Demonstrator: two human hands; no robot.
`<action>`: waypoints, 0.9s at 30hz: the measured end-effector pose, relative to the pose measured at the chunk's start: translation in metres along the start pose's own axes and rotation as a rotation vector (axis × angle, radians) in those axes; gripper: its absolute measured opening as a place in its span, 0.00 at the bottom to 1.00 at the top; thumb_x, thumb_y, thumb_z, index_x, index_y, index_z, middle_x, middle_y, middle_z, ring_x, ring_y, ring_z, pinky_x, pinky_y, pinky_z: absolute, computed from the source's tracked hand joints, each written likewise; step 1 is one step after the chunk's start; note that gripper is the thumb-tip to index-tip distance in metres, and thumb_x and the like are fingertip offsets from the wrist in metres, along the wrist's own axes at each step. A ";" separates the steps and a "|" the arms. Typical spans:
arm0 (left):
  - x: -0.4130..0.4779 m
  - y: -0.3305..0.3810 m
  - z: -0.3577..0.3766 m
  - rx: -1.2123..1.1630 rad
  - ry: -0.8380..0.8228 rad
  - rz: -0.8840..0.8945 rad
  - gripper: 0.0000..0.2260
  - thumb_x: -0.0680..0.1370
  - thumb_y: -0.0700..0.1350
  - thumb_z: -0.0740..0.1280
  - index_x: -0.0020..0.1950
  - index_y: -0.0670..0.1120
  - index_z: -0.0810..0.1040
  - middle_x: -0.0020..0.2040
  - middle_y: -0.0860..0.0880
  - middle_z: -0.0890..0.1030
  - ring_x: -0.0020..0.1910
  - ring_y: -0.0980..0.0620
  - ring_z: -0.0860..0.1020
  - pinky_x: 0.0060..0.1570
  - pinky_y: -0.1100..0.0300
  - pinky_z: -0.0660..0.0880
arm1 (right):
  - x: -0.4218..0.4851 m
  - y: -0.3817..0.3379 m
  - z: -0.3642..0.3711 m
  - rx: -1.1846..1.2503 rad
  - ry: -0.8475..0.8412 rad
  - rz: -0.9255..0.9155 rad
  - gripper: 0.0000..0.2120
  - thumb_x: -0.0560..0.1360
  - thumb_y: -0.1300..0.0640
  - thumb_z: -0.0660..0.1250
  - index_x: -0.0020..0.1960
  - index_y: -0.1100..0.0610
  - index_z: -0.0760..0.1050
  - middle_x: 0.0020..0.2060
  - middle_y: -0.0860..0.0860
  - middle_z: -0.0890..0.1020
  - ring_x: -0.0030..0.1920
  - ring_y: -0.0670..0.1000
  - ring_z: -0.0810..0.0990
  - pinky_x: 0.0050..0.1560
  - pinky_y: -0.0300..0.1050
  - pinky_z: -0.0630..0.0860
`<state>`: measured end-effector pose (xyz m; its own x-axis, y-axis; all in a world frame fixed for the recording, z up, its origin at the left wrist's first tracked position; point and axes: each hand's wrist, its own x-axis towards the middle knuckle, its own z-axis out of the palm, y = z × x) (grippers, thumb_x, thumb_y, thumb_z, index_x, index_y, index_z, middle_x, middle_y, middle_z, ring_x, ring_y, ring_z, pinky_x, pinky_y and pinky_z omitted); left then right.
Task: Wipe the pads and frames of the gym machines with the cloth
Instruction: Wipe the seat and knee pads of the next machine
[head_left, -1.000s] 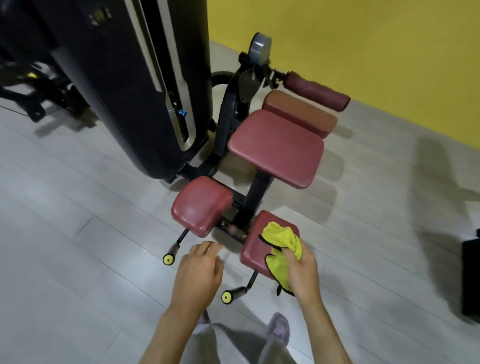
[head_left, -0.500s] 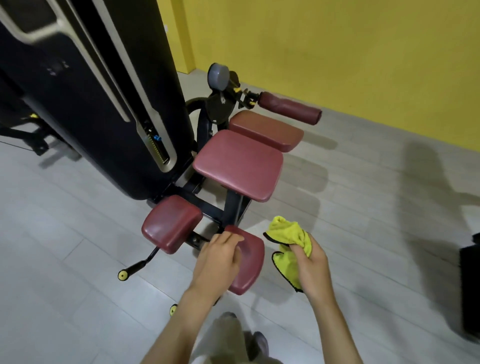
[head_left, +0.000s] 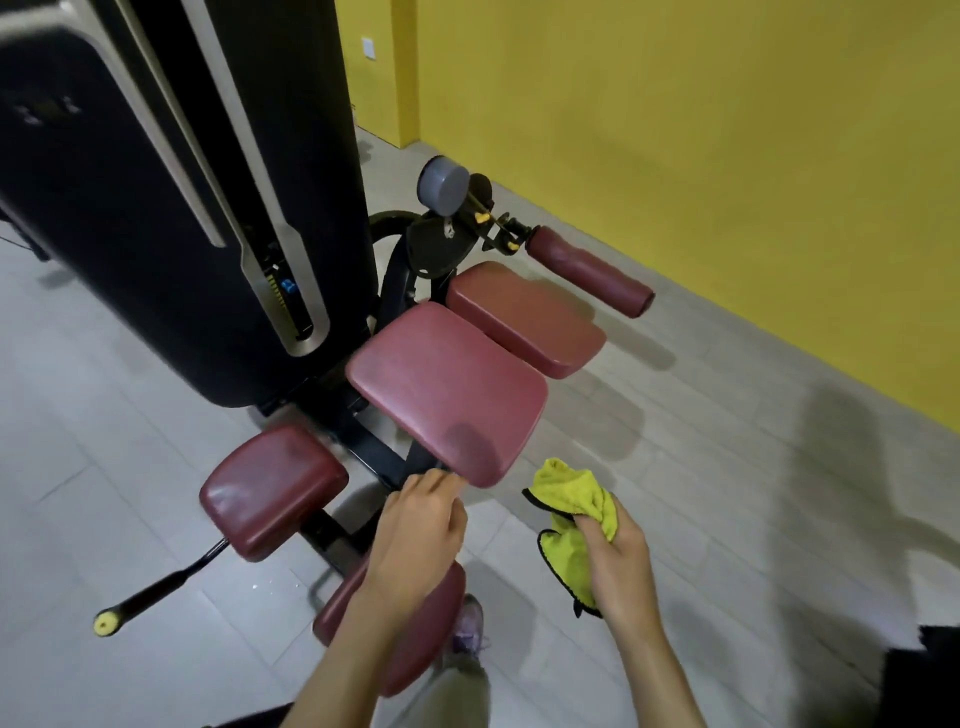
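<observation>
Cloth off the lower pad (head_left: 441, 618) — the seat looks next.
The right grip (head_left: 618, 561) is closed round the bunched yellow cloth (head_left: 571, 499), now in the air just beside the seat pad (head_left: 447, 384). The left grip (head_left: 415, 540) has come forward to the seat's front edge — fingers bent, hold unclear.

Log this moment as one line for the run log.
right hand: grips yellow cloth, held off the pads | left hand: at seat pad front edge, contact unclear | wiping: cloth touches nothing

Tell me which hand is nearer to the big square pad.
Left. The left hand is at the near edge of the big square pad; the right hand, gripping the cloth, is apart to its right.
</observation>
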<state>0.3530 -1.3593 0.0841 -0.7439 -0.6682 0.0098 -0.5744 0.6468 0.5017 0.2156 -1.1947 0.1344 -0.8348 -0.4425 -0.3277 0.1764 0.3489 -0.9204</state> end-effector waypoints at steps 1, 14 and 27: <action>0.015 0.004 0.001 -0.007 0.007 -0.005 0.12 0.80 0.43 0.64 0.62 0.52 0.80 0.56 0.55 0.81 0.54 0.50 0.78 0.53 0.53 0.76 | 0.015 -0.007 -0.002 -0.024 -0.019 -0.014 0.15 0.79 0.63 0.67 0.58 0.46 0.83 0.51 0.41 0.87 0.54 0.46 0.85 0.56 0.45 0.80; 0.139 0.020 0.011 0.036 0.153 -0.261 0.14 0.77 0.42 0.63 0.59 0.48 0.82 0.56 0.51 0.82 0.52 0.45 0.79 0.47 0.48 0.78 | 0.193 -0.098 0.018 0.028 -0.322 -0.068 0.18 0.80 0.69 0.65 0.48 0.47 0.83 0.48 0.46 0.87 0.44 0.40 0.85 0.37 0.28 0.75; 0.161 0.076 0.047 0.058 0.357 -0.803 0.12 0.78 0.47 0.62 0.56 0.49 0.82 0.54 0.52 0.82 0.47 0.47 0.79 0.42 0.48 0.78 | 0.340 -0.142 0.043 -0.076 -0.934 -0.095 0.29 0.80 0.72 0.62 0.43 0.39 0.87 0.58 0.50 0.85 0.45 0.43 0.82 0.37 0.35 0.79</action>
<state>0.1735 -1.4006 0.0835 0.0377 -0.9979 -0.0524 -0.9016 -0.0566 0.4288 -0.0712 -1.4306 0.1447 -0.0819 -0.9438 -0.3202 0.0670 0.3154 -0.9466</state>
